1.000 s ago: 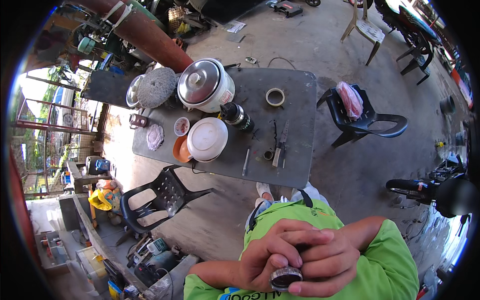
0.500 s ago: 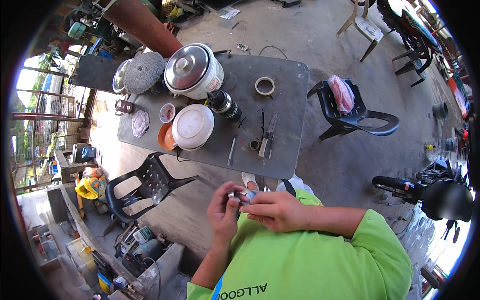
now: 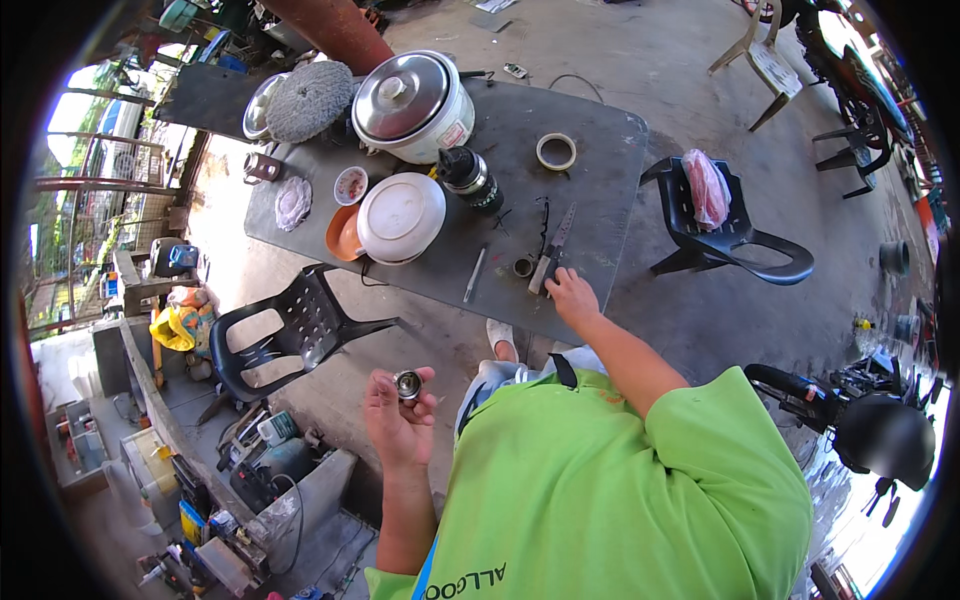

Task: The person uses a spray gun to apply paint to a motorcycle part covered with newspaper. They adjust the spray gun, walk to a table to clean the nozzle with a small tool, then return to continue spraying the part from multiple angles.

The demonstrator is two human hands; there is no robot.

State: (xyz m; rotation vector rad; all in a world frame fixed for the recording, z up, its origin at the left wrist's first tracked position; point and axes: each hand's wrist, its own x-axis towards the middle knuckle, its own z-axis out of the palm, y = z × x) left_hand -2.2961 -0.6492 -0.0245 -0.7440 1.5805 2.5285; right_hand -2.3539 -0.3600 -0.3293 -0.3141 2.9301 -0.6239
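In my left hand (image 3: 400, 420), held up in front of the left side of my shirt, is a small round metal cup-like part (image 3: 408, 384). Its shiny hollow end shows, and the fingers are closed around it. My right hand (image 3: 573, 297) reaches to the near right part of the dark table (image 3: 420, 290), fingers slightly apart at the knife handle. The knife (image 3: 556, 245) lies with its blade pointing away. A slim tool beside it is mostly covered by those fingers. Left of the knife are a small dark ring-shaped roll (image 3: 523, 267) and a thin pen-like tool (image 3: 475, 275).
On the table stand a rice cooker (image 3: 410, 105), a black flask (image 3: 470, 180), a white lidded bowl (image 3: 402, 218), an orange bowl (image 3: 344, 234) and a tape roll (image 3: 556, 152). Black chairs stand left (image 3: 290, 335) and right (image 3: 720, 225), the latter bearing a pink bag (image 3: 708, 190).
My hands, earlier together at the metal part, have separated. The right hand has moved out to the table by the knife; the left keeps the part and has shifted left.
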